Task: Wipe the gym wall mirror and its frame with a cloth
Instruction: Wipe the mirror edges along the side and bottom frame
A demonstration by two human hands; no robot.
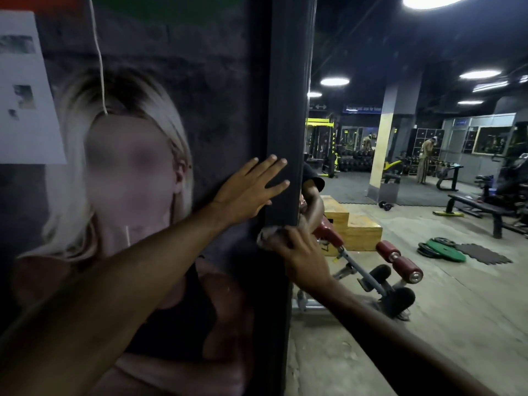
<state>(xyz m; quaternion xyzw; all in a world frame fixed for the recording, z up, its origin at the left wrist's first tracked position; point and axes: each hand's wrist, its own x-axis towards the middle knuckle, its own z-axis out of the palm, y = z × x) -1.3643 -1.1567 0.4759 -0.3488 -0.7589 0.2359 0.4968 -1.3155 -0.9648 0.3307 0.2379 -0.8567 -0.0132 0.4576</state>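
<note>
Now I am rubbing the frame (pixel 285 110) with the cloth (pixel 267 235) clenched in my right hand (pixel 300 252), left hand (pixel 248 192) splayed flat above, next needing downward strokes.

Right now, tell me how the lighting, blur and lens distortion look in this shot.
Head view: dim overall, with round ceiling lights blown out in the mirror; the dark frame bows from wide-angle distortion; the right hand and its cloth are motion-smeared, while the left hand is sharper; the poster is soft.
</note>
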